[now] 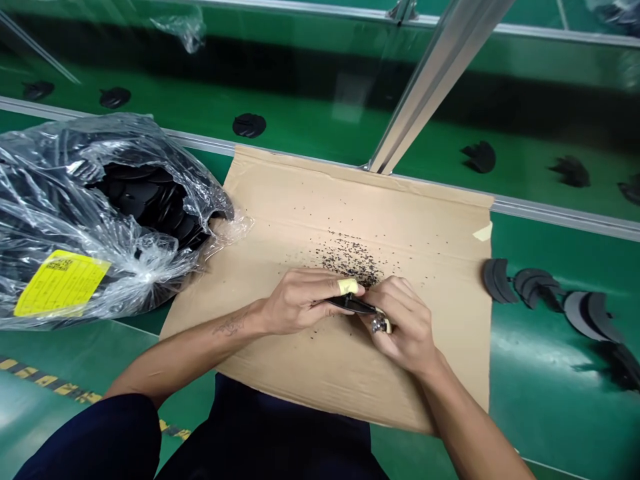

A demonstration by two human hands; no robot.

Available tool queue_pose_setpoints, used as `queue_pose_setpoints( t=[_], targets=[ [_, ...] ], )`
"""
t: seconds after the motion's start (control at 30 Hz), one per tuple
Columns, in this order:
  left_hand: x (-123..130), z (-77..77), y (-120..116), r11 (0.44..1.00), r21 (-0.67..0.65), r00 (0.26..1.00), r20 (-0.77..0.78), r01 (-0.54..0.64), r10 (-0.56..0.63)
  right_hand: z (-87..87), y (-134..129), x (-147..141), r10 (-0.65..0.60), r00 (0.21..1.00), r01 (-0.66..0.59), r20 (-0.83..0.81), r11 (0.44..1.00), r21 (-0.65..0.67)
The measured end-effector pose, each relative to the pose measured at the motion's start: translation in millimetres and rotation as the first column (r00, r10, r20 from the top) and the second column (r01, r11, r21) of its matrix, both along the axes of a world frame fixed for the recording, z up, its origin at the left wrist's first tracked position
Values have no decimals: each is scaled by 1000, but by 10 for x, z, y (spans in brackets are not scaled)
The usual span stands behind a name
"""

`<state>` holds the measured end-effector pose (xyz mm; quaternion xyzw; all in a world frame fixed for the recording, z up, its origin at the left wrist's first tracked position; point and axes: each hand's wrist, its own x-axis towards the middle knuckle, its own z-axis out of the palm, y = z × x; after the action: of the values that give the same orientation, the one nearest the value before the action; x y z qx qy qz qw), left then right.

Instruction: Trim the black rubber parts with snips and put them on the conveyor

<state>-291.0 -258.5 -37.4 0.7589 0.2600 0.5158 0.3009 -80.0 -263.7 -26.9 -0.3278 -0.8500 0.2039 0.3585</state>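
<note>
My left hand (305, 300), with yellow tape round a finger, pinches a thin black piece (351, 305) over the middle of the cardboard sheet (425, 233). My right hand (403, 323) is closed at the other end of the piece, round a small metal tool (380, 324) that is mostly hidden by the fingers. Just beyond both hands, small black scraps (350, 259) lie scattered on the cardboard.
A clear plastic bag (100, 220) of black pieces with a yellow label stands at the left. Black curved pieces (537, 287) lie on the green surface at the right. A metal post (435, 83) rises beyond the cardboard, with dark pieces (249, 125) behind the rail.
</note>
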Motion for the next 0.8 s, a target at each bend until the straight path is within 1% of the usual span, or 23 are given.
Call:
queue_pose_setpoints(
  t=[0.13,0.23,0.43,0.5,0.57,0.6,0.63,0.7,0.73,0.77,0.8],
  targets=[
    [-16,21,-18,1000,-16,1000,29,9,-8,8,-4,0,28,999,-28,-15,1000,7],
    [-20,47,-10,999,-48,1000,-9,23,-24,0,-1,-9,40,999,-41,-34,999,-4],
    [8,32,-8,1000,-28,1000,2,-12,12,-21,16,-9,-8,990,6,-141,1000,-17],
    [6,30,-11,997,-72,1000,-4,9,-9,-15,10,-8,-6,985,5,-173,1000,-9],
    [-11,42,-10,978,-186,994,54,98,-90,0,0,-11,6,980,-7,-198,1000,-2],
    [-24,54,-7,946,-277,984,115,166,-139,10,-5,-14,8,978,-9,-211,1000,-1],
    [-38,67,-3,894,-378,965,188,241,-180,21,-9,-16,6,974,-7,-226,1000,-3],
    [-69,92,14,750,-560,929,307,351,-206,40,-9,-19,-4,966,0,-260,1000,-17],
    [-83,99,27,685,-623,921,334,377,-203,46,-7,-19,-2,962,-5,-273,1000,-23],
    [-94,102,42,637,-666,917,341,390,-205,48,-4,-19,4,960,-13,-279,999,-29],
    [-103,101,57,603,-691,915,340,399,-216,46,-1,-19,16,961,-27,-277,999,-35]
  ],
)
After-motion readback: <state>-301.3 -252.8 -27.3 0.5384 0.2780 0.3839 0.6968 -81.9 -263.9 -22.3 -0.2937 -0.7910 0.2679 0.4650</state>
